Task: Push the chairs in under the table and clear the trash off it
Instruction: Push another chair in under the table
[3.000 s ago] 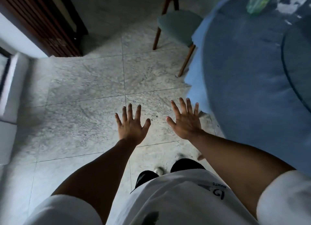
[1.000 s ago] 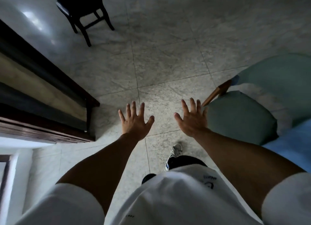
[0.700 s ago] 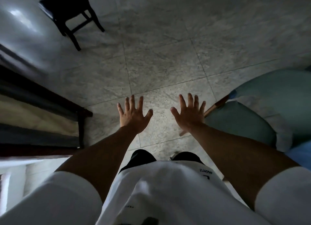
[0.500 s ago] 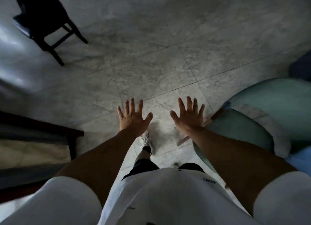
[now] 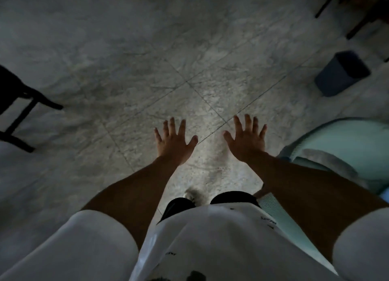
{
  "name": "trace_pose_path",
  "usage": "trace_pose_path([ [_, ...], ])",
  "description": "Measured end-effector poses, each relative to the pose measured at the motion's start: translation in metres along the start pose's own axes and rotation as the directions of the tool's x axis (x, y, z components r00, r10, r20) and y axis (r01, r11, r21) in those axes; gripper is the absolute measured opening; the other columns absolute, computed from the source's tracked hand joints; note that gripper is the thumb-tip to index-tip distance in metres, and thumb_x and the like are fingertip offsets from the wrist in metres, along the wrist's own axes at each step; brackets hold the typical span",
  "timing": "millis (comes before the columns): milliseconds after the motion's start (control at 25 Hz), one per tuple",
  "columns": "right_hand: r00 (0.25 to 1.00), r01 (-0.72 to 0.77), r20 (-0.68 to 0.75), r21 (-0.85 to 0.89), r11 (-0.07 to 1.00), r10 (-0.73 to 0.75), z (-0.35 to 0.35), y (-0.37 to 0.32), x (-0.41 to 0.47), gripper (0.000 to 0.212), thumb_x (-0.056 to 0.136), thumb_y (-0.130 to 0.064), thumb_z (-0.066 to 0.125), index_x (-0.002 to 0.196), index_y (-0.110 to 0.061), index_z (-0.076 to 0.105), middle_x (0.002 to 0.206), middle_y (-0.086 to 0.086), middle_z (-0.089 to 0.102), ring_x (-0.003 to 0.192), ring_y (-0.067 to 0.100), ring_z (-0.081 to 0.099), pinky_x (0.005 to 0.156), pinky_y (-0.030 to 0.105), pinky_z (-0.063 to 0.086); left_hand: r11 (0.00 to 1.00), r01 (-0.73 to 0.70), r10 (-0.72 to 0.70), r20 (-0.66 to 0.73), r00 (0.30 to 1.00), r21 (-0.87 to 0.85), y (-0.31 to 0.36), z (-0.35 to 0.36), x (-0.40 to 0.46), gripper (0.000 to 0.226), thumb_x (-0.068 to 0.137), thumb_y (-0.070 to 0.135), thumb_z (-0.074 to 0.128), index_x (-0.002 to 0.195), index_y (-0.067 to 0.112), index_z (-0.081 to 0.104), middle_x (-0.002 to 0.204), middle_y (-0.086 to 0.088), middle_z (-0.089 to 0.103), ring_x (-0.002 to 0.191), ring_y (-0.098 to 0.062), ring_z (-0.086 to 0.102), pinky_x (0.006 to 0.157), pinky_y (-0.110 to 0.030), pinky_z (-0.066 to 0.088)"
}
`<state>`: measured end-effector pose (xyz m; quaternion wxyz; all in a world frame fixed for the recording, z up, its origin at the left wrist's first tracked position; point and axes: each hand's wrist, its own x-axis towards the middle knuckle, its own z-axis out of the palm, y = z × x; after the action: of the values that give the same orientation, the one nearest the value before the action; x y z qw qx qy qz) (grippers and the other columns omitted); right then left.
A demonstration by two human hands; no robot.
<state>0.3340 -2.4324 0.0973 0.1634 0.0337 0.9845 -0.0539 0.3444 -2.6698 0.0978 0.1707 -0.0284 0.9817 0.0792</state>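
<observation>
View has swung right, bringing a bin point(image 5: 341, 74) into the upper right; left hand point(image 5: 174, 143) and right hand point(image 5: 246, 143) splayed, empty; green chair point(image 5: 345, 154) at right edge—grip its back squarely, push straight.

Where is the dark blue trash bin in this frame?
In the head view the dark blue trash bin stands on the grey stone floor at the upper right, beyond the pale green upholstered chair and well ahead of the open right hand.

A person seen from above wears a white short-sleeved T-shirt point(image 5: 221, 243) with small dark lettering near the hem, black shorts point(image 5: 231, 196), and a pale, blurred sneaker point(image 5: 194, 194). Both forearms are bare.
</observation>
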Motion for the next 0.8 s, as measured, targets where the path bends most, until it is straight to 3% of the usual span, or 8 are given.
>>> trace_pose_path([
  [320,0.97,-0.236,-0.023,0.138,0.962,0.241,-0.034,0.034,0.096,0.079,0.096,-0.073,0.014,0.162,-0.031,0.0,0.17,0.01,-0.007,0.156,0.037,-0.011,0.122,0.062,-0.011,0.959,-0.257,0.249,0.08,0.965,0.12,0.061,-0.031,0.146,0.083,0.094,0.075,0.012,0.162,0.031,-0.003,0.171,-0.01,-0.01,0.156,-0.032,-0.014,0.122,-0.062,-0.01],
  [800,0.846,-0.521,0.038,0.273,0.809,0.532,-0.096,0.192,0.253,0.081,0.095,-0.075,0.007,0.161,-0.03,-0.005,0.169,0.012,-0.012,0.155,0.038,-0.013,0.121,0.066,-0.008,0.815,-0.53,0.512,0.136,0.848,0.237,0.288,-0.095,0.36,0.081,0.096,0.073,0.014,0.163,0.029,-0.002,0.171,-0.01,-0.01,0.157,-0.03,-0.013,0.121,-0.061,-0.013],
])
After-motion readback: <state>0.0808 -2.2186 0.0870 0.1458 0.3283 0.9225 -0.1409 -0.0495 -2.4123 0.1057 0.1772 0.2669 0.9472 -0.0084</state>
